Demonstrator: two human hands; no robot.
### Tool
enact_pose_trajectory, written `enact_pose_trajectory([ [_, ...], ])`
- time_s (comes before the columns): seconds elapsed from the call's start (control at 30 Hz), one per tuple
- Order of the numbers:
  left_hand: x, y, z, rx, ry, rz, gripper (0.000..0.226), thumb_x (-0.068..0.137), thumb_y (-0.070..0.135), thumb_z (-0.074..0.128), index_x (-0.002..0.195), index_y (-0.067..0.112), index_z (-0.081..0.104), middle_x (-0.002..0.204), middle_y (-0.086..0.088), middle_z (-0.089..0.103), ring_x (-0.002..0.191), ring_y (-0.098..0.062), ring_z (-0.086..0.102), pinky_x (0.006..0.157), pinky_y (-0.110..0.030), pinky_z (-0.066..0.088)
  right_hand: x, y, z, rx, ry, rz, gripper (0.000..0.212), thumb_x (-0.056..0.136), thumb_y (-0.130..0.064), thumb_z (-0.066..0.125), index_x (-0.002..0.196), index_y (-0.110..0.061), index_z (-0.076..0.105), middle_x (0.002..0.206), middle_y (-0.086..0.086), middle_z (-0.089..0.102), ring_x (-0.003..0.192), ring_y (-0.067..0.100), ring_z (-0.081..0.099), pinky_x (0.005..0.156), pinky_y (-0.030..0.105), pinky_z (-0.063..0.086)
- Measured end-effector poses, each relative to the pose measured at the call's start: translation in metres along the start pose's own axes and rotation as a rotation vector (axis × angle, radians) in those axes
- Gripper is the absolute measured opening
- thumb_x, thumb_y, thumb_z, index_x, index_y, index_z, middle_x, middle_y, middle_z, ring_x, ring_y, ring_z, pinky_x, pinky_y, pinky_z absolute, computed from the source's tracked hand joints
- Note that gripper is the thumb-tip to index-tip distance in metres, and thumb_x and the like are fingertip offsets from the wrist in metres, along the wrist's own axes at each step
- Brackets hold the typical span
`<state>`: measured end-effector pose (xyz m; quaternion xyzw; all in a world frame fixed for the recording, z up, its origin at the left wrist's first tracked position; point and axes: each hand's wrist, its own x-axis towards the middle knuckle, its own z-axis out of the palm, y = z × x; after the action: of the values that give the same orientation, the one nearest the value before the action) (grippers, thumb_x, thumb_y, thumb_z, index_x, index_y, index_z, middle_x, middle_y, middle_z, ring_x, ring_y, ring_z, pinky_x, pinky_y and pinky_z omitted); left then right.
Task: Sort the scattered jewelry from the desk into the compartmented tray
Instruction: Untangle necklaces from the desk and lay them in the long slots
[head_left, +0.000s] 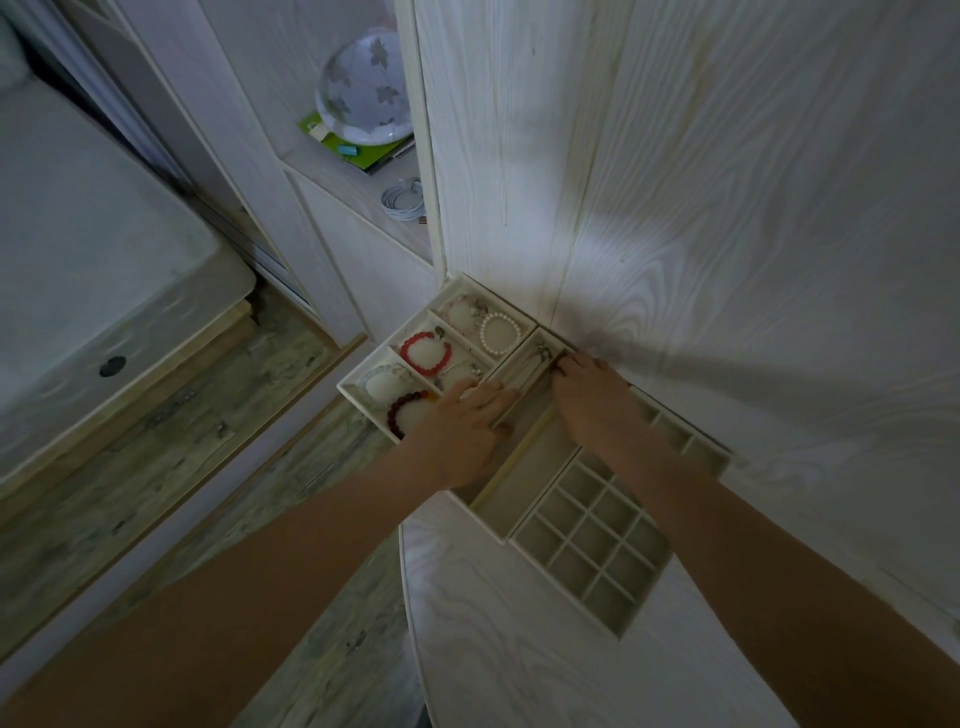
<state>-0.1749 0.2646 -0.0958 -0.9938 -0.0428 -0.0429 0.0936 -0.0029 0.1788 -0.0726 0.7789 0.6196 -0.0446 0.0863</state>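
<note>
1. Table: white wood-grain top, fills right & far side of view; dim light w/ one bright patch mid-table.
2. Room: grey plank floor to the left, a bed at far left, a shelf holding a round leaf-print lamp, a green book & a coiled white cable.
3. Tray: cream, compartmented, at the table's left edge, partly overhanging the floor.
4. In the tray: pearl bracelet in far compartment, red bead bracelet in the middle one, dark red bead bracelet nearest, beside a clear bead one.
5. Grid organiser w/ small square cells lies near, right of the tray.
6. Left hand: fingers straight, laid flat on a tray divider.
7. Right hand: fingers curled down at a long compartment's far end, maybe on a small dark piece; can't tell if it's pinched.
</note>
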Motion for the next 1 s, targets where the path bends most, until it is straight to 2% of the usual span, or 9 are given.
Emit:
enact_pose_trajectory([
  [0.1, 0.0, 0.001, -0.002, 0.009, -0.026, 0.001, 0.021, 0.065, 0.038, 0.079, 0.083, 0.028, 0.076, 0.122, -0.003, 0.064, 0.108, -0.021, 0.062, 0.089, -0.036, 0.049, 0.001, 0.0, 0.001, 0.004, 0.004, -0.002, 0.034, 0.089, -0.008, 0.048, 0.122, -0.007, 0.057, 0.129, 0.008, 0.051, 0.126, 0.025, 0.041, 0.106, 0.034, 0.03],
  [0.27, -0.001, 0.003, -0.006, 0.011, 0.004, 0.005, 0.012, 0.063, 0.028, 0.082, 0.072, 0.027, 0.076, 0.119, -0.003, 0.066, 0.107, -0.022, 0.062, 0.091, -0.036, 0.045, 0.001, -0.001, 0.001, 0.028, 0.004, 0.017, 0.033, 0.088, -0.007, 0.05, 0.12, -0.006, 0.058, 0.128, 0.009, 0.051, 0.124, 0.025, 0.041, 0.103, 0.033, 0.031],
  [0.4, 0.004, 0.007, -0.014, -0.057, -0.002, -0.048, 0.025, 0.05, 0.024, 0.089, 0.071, 0.027, 0.076, 0.112, -0.003, 0.068, 0.102, -0.022, 0.065, 0.081, -0.033, 0.052, -0.002, 0.0, -0.003, 0.063, 0.052, 0.076, 0.036, 0.086, -0.002, 0.053, 0.121, -0.008, 0.056, 0.129, 0.009, 0.05, 0.123, 0.026, 0.043, 0.098, 0.035, 0.035],
  [0.53, 0.001, 0.012, -0.007, -0.099, -0.002, -0.098, 0.021, 0.061, 0.029, 0.084, 0.08, 0.026, 0.076, 0.113, -0.002, 0.067, 0.102, -0.022, 0.063, 0.081, -0.033, 0.051, 0.0, 0.002, 0.003, 0.198, 0.038, 0.149, 0.026, 0.092, -0.008, 0.05, 0.116, -0.008, 0.06, 0.123, 0.009, 0.054, 0.112, 0.027, 0.052, 0.085, 0.032, 0.041],
  [0.6, -0.002, 0.013, -0.002, -0.098, 0.005, -0.111, 0.019, 0.067, 0.03, 0.078, 0.084, 0.022, 0.075, 0.116, -0.002, 0.066, 0.103, -0.022, 0.063, 0.082, -0.034, 0.05, 0.002, 0.004, 0.011, 0.302, -0.004, 0.176, 0.027, 0.097, -0.015, 0.04, 0.117, -0.008, 0.057, 0.121, 0.009, 0.054, 0.106, 0.028, 0.055, 0.075, 0.028, 0.037],
  [0.67, -0.003, 0.014, -0.001, -0.096, -0.005, -0.119, 0.021, 0.069, 0.03, 0.075, 0.087, 0.02, 0.076, 0.117, -0.002, 0.066, 0.104, -0.022, 0.063, 0.083, -0.035, 0.051, 0.004, 0.006, 0.017, 0.336, -0.014, 0.172, 0.028, 0.098, -0.016, 0.035, 0.118, -0.007, 0.053, 0.121, 0.011, 0.052, 0.105, 0.03, 0.053, 0.072, 0.027, 0.033],
  [0.8, -0.004, 0.016, -0.007, -0.116, -0.029, -0.136, 0.02, 0.068, 0.028, 0.077, 0.086, 0.019, 0.076, 0.118, -0.004, 0.066, 0.103, -0.022, 0.064, 0.084, -0.035, 0.052, 0.001, 0.005, 0.017, 0.389, -0.017, 0.197, 0.028, 0.098, -0.017, 0.037, 0.12, -0.008, 0.052, 0.12, 0.012, 0.05, 0.101, 0.029, 0.052, 0.073, 0.029, 0.035],
  [0.87, -0.004, 0.017, -0.009, -0.132, -0.049, -0.156, 0.022, 0.067, 0.026, 0.079, 0.086, 0.018, 0.075, 0.117, -0.005, 0.066, 0.103, -0.025, 0.065, 0.083, -0.038, 0.052, -0.001, 0.005, 0.015, 0.374, -0.028, 0.198, 0.026, 0.097, -0.013, 0.044, 0.118, -0.004, 0.056, 0.122, 0.014, 0.049, 0.098, 0.029, 0.055, 0.081, 0.033, 0.044],
  [1.0, -0.004, 0.019, -0.014, -0.168, -0.107, -0.167, 0.027, 0.064, 0.021, 0.081, 0.089, 0.013, 0.075, 0.118, -0.011, 0.065, 0.104, -0.03, 0.064, 0.084, -0.044, 0.052, -0.005, 0.005, 0.013, 0.42, -0.013, 0.219, 0.024, 0.095, -0.011, 0.048, 0.114, 0.0, 0.058, 0.122, 0.015, 0.048, 0.098, 0.029, 0.055, 0.09, 0.037, 0.046],
])
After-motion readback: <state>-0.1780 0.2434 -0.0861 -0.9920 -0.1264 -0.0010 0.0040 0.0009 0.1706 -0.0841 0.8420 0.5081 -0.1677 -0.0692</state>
